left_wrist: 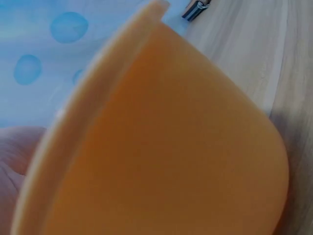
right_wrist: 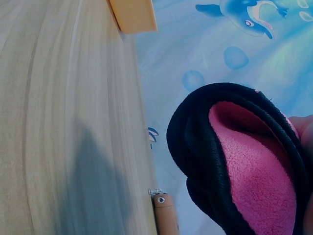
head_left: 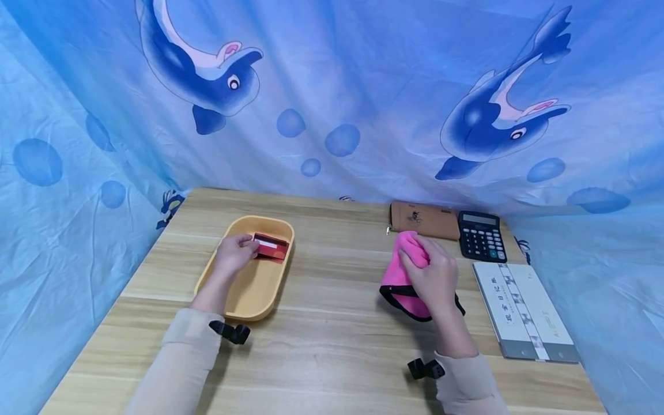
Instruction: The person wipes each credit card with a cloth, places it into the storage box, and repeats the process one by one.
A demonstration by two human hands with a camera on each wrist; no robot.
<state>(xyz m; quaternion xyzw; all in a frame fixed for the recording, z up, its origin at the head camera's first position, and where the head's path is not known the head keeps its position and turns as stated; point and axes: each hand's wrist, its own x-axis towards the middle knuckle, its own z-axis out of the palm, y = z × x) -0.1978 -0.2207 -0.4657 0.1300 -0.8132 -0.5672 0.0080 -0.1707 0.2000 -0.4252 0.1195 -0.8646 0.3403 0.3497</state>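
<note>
A yellow tray [head_left: 249,291] stands on the left of the table with red bank cards [head_left: 272,248] at its far end. Over the tray, my left hand [head_left: 236,252] pinches the left edge of a red card that shows a dark stripe and a white strip. In the left wrist view the tray wall [left_wrist: 171,137] hides most of that hand and the cards. My right hand [head_left: 436,275] grips a bunched pink cloth [head_left: 396,271] with black edging, above the right side of the table. The right wrist view shows the cloth's fuzzy pink face [right_wrist: 257,181] folded inside its black border [right_wrist: 195,132].
A brown zip wallet [head_left: 427,221] lies at the back edge, with a black calculator [head_left: 482,237] to its right. Nearer, at the right edge, lies a white and grey book [head_left: 526,311]. A blue dolphin-print curtain [head_left: 332,86] hangs behind the table.
</note>
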